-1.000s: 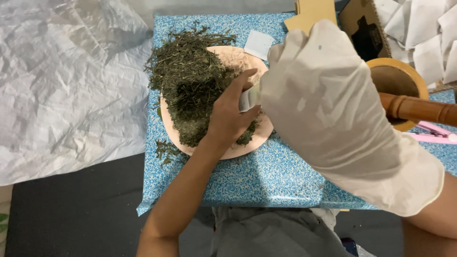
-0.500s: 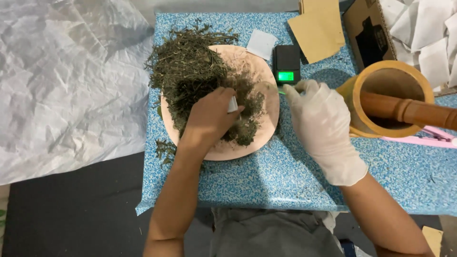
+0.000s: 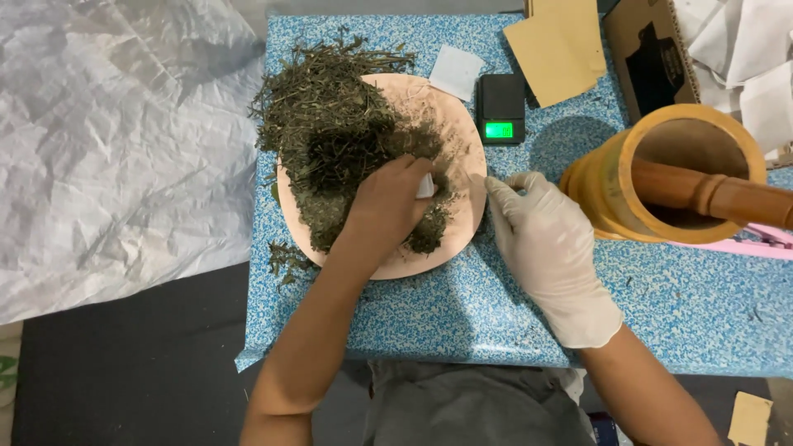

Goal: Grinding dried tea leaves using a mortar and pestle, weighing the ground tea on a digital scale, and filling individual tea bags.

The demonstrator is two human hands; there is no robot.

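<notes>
Bare left hand [image 3: 388, 206] curled, pinching small white sachet [image 3: 425, 187] amid light, crumbly dried green herbs [image 3: 339, 140]; white-gloved right hand [image 3: 541, 239] loosely open, empty, beside round pink plate [image 3: 413, 266]. Best pinched gently in clumps.

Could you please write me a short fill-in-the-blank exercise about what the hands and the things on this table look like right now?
1. The right hand wears a white ____.
2. The bare left hand rests on the dried herbs heaped on a round ____.
3. The wooden pestle lies inside the wooden ____.
4. The screen of the small black scale glows ____.

Missing words: glove; plate; mortar; green
</notes>
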